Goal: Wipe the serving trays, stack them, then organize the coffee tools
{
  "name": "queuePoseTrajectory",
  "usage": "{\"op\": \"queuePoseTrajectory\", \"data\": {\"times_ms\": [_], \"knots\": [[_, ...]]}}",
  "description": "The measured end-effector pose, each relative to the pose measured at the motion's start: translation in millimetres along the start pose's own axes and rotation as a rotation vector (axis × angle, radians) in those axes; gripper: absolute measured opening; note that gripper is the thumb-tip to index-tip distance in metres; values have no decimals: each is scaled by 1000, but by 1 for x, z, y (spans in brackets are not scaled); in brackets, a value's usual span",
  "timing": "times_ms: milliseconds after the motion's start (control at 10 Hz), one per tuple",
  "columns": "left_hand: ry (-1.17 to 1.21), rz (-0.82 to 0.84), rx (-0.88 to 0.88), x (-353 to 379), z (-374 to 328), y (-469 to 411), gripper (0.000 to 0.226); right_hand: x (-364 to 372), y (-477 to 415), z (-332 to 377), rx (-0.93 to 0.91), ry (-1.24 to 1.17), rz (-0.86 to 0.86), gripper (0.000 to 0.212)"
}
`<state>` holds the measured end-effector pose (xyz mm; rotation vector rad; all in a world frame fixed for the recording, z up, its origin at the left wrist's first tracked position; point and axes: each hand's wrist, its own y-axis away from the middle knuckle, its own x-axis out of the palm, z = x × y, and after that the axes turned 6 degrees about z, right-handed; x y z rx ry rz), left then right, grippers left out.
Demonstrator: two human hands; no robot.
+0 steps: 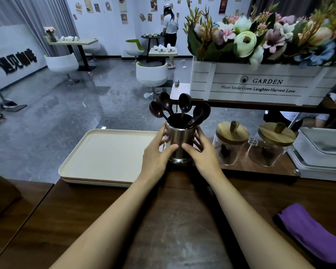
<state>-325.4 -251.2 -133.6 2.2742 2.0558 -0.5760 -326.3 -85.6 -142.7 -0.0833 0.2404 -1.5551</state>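
Observation:
A steel cup (179, 141) stands on the dark wooden counter (163, 220) with several dark brown spoons (182, 109) sticking out of it. My left hand (156, 152) and my right hand (204, 152) grip the cup from either side, thumbs nearly meeting in front. To its left lies a stack of cream serving trays (105, 156), with a brown tray edge showing in between. A folded purple cloth (314, 232) lies at the counter's near right.
Two glass jars with wooden lids (232, 141) (273, 144) stand right of the cup. A white flower box (260, 84) sits on a shelf above. A white appliance (322, 152) is at far right. Beyond the counter are chairs, tables and a person.

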Motion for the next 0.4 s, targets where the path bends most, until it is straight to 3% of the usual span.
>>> {"op": "queuePoseTrajectory", "data": {"times_ms": [400], "knots": [[11, -49, -45, -4, 8, 15, 72, 0, 21, 0, 54, 1, -15, 81]]}}
